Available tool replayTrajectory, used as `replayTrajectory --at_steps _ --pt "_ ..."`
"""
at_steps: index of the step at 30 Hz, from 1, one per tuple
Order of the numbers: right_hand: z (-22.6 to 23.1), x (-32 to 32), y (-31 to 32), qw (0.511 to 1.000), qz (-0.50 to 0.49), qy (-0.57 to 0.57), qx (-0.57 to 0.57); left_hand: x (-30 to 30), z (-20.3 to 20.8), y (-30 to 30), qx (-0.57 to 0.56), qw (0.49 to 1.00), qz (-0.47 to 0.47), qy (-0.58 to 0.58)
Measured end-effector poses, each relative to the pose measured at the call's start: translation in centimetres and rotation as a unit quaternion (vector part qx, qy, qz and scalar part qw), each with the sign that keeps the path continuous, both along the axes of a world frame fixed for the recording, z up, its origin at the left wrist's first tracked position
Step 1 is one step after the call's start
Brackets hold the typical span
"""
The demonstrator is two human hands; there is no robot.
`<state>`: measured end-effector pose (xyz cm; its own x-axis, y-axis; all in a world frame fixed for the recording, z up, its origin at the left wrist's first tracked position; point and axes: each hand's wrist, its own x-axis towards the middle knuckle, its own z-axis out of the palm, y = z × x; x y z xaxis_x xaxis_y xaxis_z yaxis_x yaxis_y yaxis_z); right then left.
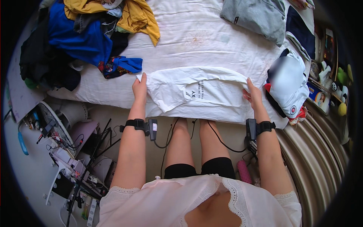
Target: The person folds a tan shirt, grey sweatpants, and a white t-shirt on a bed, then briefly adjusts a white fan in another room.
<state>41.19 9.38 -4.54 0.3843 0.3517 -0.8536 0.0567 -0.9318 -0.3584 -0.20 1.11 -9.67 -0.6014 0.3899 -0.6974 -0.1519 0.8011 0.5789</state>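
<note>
A white T-shirt (166,85) with dark print lies on the bed near its front edge, folded into a long strip running left to right. My left hand (140,87) is closed on the strip's left end, pinching a corner of the cloth. At the opposite end, my right hand (254,94) holds the shirt's edge with the fingers bent around it; part of the grip is hidden by the cloth. The shirt's near side hangs down close to my knees.
A heap of clothes, with a blue garment (75,34) and a yellow one (140,19), covers the bed's far left. Folded grey clothing (257,20) lies far right. A white garment pile (289,81) sits beyond my right hand. Cables (223,142) hang from both wrist straps.
</note>
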Motion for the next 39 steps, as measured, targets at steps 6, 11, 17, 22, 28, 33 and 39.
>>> replayTrajectory --at_steps 6,11,17,22,28,33,39 --pt "-3.4 1.9 1.0 0.999 0.018 -0.003 0.051 1.0 1.0 0.9 0.08 0.996 -0.014 0.033" --pt "-2.0 2.8 4.6 0.969 -0.082 0.042 0.23 0.8 2.3 3.3 0.133 0.991 -0.01 0.029" --pt "-1.9 2.1 7.8 0.964 -0.031 0.099 0.246 1.1 2.3 7.3 0.14 0.99 -0.014 -0.008" --pt "-2.5 1.5 8.1 0.982 -0.009 0.088 0.166 1.6 -0.5 4.5 0.13 0.968 -0.083 0.198" --pt "-1.9 3.5 7.7 0.979 -0.018 0.063 0.194 7.5 -0.6 0.0 -0.048 0.971 -0.083 0.22" --pt "-0.6 2.5 7.0 0.981 0.01 0.077 0.18 7.4 -0.2 -1.4 -0.092 0.988 -0.08 0.097" --pt "-1.6 4.9 6.9 0.961 0.095 0.061 0.253 8.2 2.3 -1.8 0.123 0.984 0.124 -0.019"
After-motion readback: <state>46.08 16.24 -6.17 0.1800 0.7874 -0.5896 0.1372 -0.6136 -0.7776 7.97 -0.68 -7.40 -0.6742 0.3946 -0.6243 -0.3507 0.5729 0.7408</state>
